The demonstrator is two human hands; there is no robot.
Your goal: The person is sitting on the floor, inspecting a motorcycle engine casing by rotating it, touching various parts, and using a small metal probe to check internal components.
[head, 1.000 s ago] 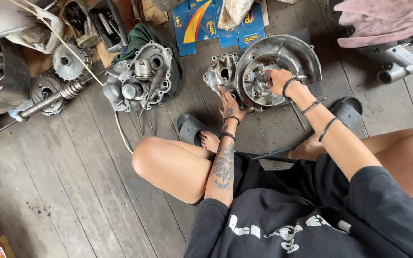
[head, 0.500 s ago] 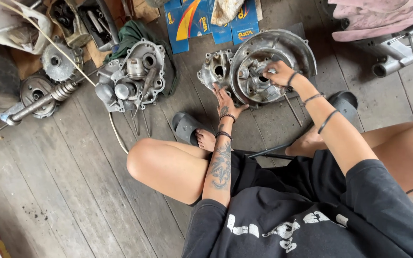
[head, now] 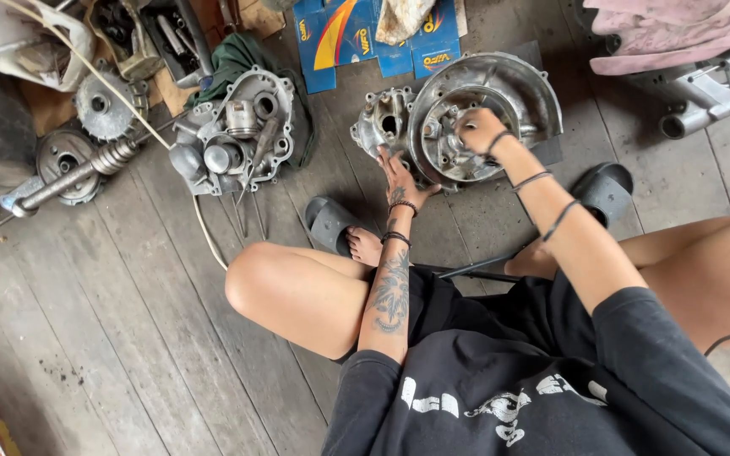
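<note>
On the grey wooden plank floor [head: 111, 338], between the person's bent legs, a round silver metal engine casing [head: 517, 84] was laid flat. The left hand [head: 400, 181] was pressed against its near rim, fingers spread apart. The right hand [head: 476, 128] was curled inside its bowl, fingers closed together; whether anything was gripped could not be told. A second grey engine block [head: 234, 135] was seen well apart, to the left.

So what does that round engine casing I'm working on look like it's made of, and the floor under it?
Engine casing: probably cast aluminium, going by its dull silver-grey sheen and moulded ribs. Floor: bare wooden planks, weathered grey, with visible grain and seams.
</note>
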